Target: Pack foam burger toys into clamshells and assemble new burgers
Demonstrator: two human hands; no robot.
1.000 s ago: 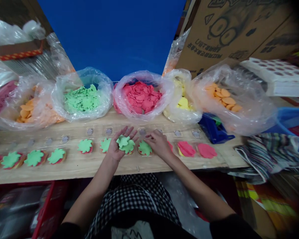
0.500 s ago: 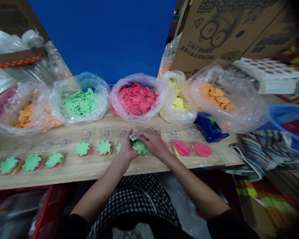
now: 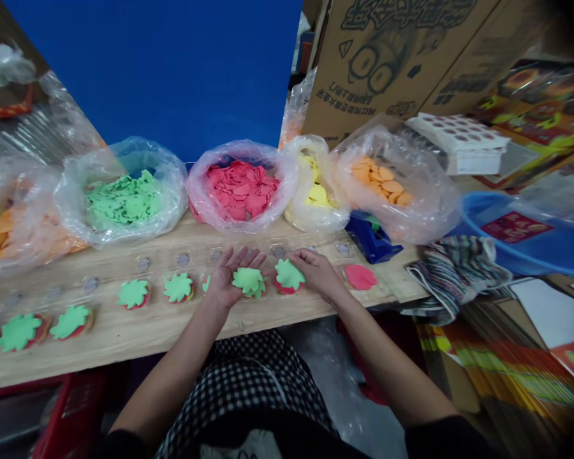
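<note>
My left hand [image 3: 228, 280] is palm up above the row, fingers spread. A few stacked green scalloped pieces [image 3: 249, 281] rest on it. Closed at the fingertips, my right hand [image 3: 318, 275] pinches the edge of one green scalloped piece [image 3: 289, 273], which lies over a pink layer [image 3: 287, 289]. Left of my hands, small layered items [image 3: 178, 288] with green tops sit in clear plastic trays. A pink-topped one [image 3: 361, 277] shows to the right. Whatever lies under my right hand is hidden.
Behind the trays stand plastic bags of green [image 3: 124, 199], pink [image 3: 243, 190], yellow [image 3: 318, 194] and orange [image 3: 381, 181] pieces. A blue tape dispenser [image 3: 372, 236], striped cloth [image 3: 454, 274], blue basin [image 3: 530, 255] and cardboard box [image 3: 377, 83] are at the right.
The view has turned to the right. My hands have moved apart. A green piece has come off the stack and now lies over a pink layer under my right fingertips.
</note>
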